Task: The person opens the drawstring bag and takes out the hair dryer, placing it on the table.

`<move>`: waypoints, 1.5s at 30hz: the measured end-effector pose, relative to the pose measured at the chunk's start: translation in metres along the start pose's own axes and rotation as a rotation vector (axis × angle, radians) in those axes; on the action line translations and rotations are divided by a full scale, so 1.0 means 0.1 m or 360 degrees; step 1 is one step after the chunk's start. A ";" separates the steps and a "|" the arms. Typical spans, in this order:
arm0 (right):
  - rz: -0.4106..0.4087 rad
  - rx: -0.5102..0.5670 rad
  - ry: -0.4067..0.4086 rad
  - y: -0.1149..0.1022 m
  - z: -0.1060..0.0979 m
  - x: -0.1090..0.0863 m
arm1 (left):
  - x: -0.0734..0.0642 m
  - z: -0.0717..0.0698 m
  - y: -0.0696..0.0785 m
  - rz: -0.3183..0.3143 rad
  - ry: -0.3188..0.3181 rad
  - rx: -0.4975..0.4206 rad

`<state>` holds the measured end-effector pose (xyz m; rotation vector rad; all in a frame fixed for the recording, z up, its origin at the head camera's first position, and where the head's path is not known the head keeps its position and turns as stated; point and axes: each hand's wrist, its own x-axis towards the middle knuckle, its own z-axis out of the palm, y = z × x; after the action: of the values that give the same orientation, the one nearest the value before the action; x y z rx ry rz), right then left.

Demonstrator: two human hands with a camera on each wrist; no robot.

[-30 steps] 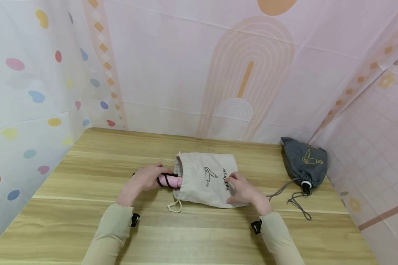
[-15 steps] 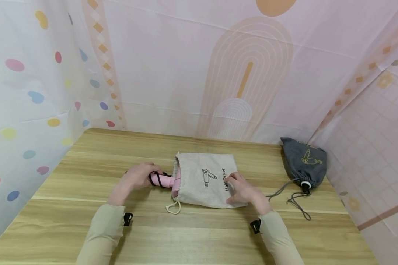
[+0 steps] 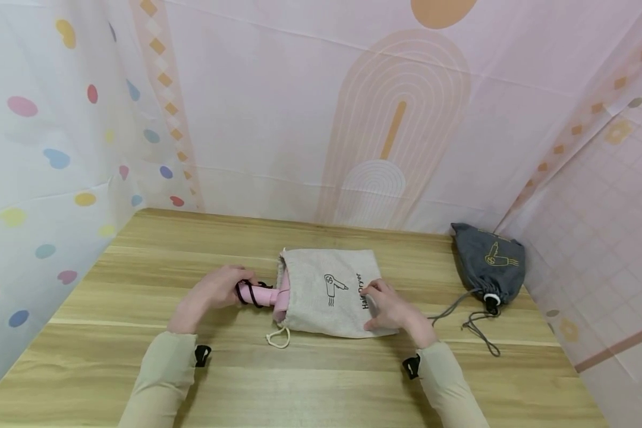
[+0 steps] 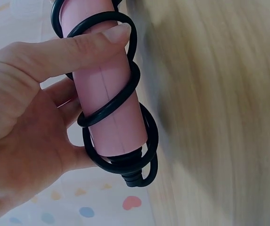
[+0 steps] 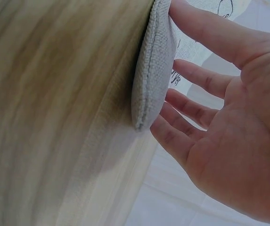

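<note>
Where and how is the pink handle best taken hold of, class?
Probably around the middle of the handle, coming from the left, thumb on one side and fingers on the other: it is a round tube jutting leftward from the mouth of the pale bag. The black cord looped around it would likely be gripped too.

from here i get a bright, even head view and dimmer wrist views. a soft shadow [image 4: 167, 110] darkens the bench [image 4: 229, 117] beside the left fingers [image 4: 85, 51]; beyond the right fingers [image 5: 201, 78] the wood grain [image 5: 45, 94] looks blurred.
</note>
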<state>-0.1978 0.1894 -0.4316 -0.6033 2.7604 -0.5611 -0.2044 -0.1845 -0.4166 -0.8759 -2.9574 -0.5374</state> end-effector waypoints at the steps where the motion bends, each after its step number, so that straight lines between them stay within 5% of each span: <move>1: 0.0001 0.0001 0.0000 0.00 0.00 0.00 | -0.01 0.00 -0.01 0.0012 0.0002 -0.0005; 30: -0.0074 -0.0001 -0.0046 0.06 -0.02 0.02 | -0.16 -0.16 -0.26 0.0162 -0.0001 -0.0076; 45: 0.0029 -0.0033 -0.0085 0.07 -0.09 0.03 | -0.32 -0.28 -0.30 0.0139 -0.0023 -0.0104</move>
<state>-0.2054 0.1965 -0.4271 -0.5887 2.7220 -0.5058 -0.1959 -0.2342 -0.4034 -1.0131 -2.9129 -0.6294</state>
